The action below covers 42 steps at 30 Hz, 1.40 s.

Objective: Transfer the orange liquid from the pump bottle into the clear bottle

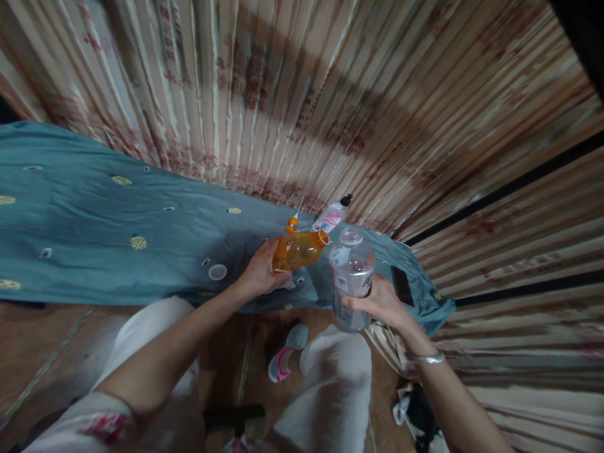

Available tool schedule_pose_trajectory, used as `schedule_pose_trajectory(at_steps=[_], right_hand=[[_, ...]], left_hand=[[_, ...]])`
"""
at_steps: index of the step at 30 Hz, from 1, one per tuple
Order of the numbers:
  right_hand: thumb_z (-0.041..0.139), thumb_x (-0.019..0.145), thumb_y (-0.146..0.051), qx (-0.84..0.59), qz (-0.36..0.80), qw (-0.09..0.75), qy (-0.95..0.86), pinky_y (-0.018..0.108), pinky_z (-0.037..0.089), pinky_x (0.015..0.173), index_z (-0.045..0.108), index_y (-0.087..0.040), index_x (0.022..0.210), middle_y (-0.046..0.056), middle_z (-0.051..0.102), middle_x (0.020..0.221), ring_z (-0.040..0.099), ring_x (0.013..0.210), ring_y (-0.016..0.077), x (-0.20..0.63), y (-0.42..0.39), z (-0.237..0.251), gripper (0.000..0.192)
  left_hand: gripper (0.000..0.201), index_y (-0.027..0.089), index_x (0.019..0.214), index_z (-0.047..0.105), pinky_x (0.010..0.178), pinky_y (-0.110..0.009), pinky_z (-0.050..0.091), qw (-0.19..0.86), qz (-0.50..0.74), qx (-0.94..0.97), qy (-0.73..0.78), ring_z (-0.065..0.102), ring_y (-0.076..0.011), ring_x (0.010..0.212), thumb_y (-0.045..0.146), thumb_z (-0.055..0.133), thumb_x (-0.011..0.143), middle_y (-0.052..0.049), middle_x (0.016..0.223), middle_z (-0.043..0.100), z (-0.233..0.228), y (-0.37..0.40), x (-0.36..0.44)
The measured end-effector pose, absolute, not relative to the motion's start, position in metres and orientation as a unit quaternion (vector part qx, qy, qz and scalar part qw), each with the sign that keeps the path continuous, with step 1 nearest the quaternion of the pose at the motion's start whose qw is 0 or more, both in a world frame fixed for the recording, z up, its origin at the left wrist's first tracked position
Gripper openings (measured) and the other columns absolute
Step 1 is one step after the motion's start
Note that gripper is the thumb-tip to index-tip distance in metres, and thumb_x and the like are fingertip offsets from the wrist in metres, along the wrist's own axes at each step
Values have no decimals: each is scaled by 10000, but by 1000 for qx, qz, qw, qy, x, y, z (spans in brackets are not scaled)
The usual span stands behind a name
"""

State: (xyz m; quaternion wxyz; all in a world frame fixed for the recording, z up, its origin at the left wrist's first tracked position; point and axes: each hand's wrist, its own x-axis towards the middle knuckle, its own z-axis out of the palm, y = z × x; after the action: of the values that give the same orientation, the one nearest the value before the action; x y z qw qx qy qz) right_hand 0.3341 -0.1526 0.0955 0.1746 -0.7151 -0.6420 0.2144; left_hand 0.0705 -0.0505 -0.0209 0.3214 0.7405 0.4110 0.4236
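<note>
My left hand (pixel 265 269) is closed round an amber plastic bottle (pixel 301 249), tilted so that its uncapped mouth points right. A large clear plastic bottle (pixel 353 283) stands upright in the grip of my right hand (pixel 380 301), its mouth uncapped and some clear liquid inside. The two bottles are close together, the amber mouth just left of the clear bottle's neck. Behind them on the blue cloth lie an orange spray or pump top (pixel 292 223) and a white-and-pink bottle (pixel 329 218) with a black cap.
The blue patterned cloth (pixel 94 214) covers a long narrow surface before a pleated curtain (pixel 283 94). A round translucent lid (pixel 218 272) lies left of my left hand, a dark phone (pixel 401 285) to the right. Black bars (pixel 509 189) cross the curtain at right.
</note>
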Motion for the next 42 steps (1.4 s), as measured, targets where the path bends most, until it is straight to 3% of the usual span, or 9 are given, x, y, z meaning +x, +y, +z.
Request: schedule_pose_trajectory(at_steps=[11, 22, 29, 38, 42], right_hand=[[786, 543, -508, -696, 250, 182, -648, 430, 558, 854, 681, -171, 1030, 89, 775, 1007, 710, 924, 301, 336, -154, 84, 602], [752, 574, -530, -710, 196, 156, -658, 512, 539, 962, 654, -150, 1171, 150, 751, 1166, 700, 1089, 362, 334, -153, 85, 714], [735, 588, -540, -732, 156, 136, -649, 483, 565, 875, 642, -134, 1148, 166, 764, 1096, 715, 1030, 361, 338, -154, 87, 698], [735, 601, -579, -746, 98, 118, -648, 439, 578, 784, 566, -100, 1302, 158, 778, 1018, 737, 974, 366, 339, -154, 86, 866], [722, 610, -608, -760, 78, 89, -639, 429, 572, 732, 579, -97, 1244, 165, 776, 937, 741, 943, 385, 335, -154, 91, 828]], left_hand=[[736, 171, 1356, 507, 1067, -481, 514, 324, 411, 742, 420, 629, -315, 1213, 234, 788, 679, -127, 1312, 631, -21, -53, 74], [712, 183, 1365, 508, 1082, -492, 502, 336, 431, 738, 396, 615, -320, 1245, 246, 776, 708, -128, 1338, 626, -21, -55, 75], [732, 192, 1363, 519, 1102, -480, 489, 333, 432, 741, 393, 614, -313, 1251, 225, 802, 689, -119, 1344, 626, -20, -53, 75], [754, 179, 1388, 492, 1085, -488, 497, 320, 426, 749, 395, 615, -313, 1245, 203, 789, 695, -126, 1355, 620, -22, -54, 77], [752, 202, 1388, 491, 1092, -498, 490, 322, 425, 751, 388, 613, -315, 1251, 217, 797, 701, -122, 1352, 626, -21, -53, 76]])
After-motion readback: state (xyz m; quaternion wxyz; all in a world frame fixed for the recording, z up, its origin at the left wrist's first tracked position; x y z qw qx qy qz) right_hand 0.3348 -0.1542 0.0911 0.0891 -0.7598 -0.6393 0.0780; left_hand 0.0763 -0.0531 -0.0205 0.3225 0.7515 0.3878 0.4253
